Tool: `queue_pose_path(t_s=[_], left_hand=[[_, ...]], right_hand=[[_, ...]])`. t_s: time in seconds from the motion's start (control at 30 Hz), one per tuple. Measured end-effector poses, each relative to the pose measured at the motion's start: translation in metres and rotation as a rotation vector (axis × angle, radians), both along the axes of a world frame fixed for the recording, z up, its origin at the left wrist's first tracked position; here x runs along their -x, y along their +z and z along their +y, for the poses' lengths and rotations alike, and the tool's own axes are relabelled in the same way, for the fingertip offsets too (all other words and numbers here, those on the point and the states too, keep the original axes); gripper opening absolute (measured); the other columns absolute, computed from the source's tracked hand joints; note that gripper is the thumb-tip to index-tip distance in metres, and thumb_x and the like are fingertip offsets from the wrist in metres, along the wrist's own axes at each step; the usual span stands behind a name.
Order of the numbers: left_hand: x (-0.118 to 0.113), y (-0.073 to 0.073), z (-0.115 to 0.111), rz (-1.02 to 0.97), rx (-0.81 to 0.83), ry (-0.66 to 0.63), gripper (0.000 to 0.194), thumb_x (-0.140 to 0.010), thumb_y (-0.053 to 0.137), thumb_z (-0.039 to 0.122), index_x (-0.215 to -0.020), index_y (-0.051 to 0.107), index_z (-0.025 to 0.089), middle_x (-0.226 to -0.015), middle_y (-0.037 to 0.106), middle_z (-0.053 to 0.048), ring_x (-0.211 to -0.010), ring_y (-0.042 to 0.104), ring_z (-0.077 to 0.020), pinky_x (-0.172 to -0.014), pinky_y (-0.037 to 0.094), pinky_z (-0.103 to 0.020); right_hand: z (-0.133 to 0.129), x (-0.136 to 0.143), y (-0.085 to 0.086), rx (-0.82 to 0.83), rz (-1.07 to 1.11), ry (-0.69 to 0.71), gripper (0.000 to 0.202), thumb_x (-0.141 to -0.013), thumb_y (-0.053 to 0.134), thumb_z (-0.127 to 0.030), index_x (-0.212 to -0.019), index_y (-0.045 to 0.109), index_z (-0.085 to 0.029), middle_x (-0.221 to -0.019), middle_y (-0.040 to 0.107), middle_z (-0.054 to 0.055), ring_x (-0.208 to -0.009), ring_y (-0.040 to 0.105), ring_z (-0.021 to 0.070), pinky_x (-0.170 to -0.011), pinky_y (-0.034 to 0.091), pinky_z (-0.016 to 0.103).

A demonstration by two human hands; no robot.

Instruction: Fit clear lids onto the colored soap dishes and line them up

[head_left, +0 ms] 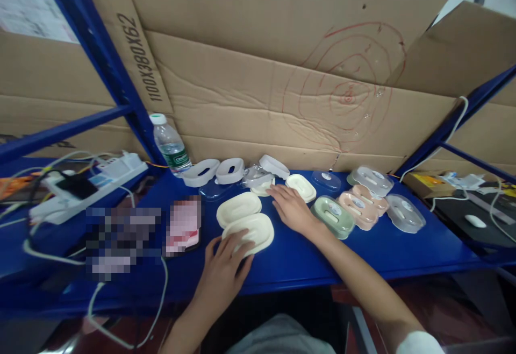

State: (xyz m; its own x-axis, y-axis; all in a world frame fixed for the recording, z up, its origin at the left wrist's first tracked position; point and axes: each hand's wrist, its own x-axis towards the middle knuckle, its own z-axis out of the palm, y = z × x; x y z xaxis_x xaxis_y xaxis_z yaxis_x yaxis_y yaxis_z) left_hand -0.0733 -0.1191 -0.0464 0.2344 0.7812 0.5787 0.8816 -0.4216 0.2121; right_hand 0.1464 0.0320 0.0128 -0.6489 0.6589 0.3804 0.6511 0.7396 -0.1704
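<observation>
The left hand (226, 261) rests open on the nearest cream oval tray (264, 230), atop the blue table (298, 265). The right hand (291, 209) is at a farther cream tray (261, 188) (gripping or not, I can't tell).

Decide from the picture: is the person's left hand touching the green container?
No, the left hand is on a cream dish, while the green container sits apart, to the right of the right hand.

The person's left hand (228, 260) and right hand (291, 209) are bare; a white sleeve (419, 343) covers the upper right arm, a pale grey garment (280, 337) the body.
</observation>
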Motion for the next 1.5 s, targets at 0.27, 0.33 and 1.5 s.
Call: queue_pose_path(t_s=[0.27,0.33,1.5], left_hand=[[0.002,0.004,-0.01,-0.043,0.096,-0.147,0.039,-0.095,0.073,0.028,-0.133,0.064,0.028,-0.141,0.067,-0.009,-0.123,0.066,-0.0279,-0.101,0.056,-0.048],[0.002,0.006,-0.011,-0.048,0.116,-0.159,0.042,-0.094,0.072,0.025,-0.135,0.063,0.029,-0.143,0.066,-0.009,-0.125,0.066,-0.0282,-0.103,0.057,-0.048],[0.002,-0.006,-0.004,-0.122,0.05,-0.112,0.04,-0.098,0.069,0.031,-0.137,0.064,0.026,-0.157,0.055,-0.011,-0.142,0.057,-0.0316,-0.111,0.058,-0.05]], right_hand=[[0.094,0.019,0.009,0.035,0.141,-0.345,0.061,-0.099,0.068,-0.03,-0.154,0.051,-0.011,-0.161,0.048,0.023,-0.145,0.051,0.0375,-0.115,0.043,0.05],[0.1,0.014,0.011,0.063,0.136,-0.328,0.039,-0.102,0.062,-0.027,-0.139,0.067,-0.016,-0.14,0.07,0.018,-0.126,0.067,0.0326,-0.104,0.051,0.043],[-0.073,-0.021,-0.002,0.081,0.076,0.276,0.039,-0.11,0.048,-0.025,-0.148,0.058,-0.026,-0.141,0.07,0.007,-0.134,0.063,0.0199,-0.116,0.046,0.041]])
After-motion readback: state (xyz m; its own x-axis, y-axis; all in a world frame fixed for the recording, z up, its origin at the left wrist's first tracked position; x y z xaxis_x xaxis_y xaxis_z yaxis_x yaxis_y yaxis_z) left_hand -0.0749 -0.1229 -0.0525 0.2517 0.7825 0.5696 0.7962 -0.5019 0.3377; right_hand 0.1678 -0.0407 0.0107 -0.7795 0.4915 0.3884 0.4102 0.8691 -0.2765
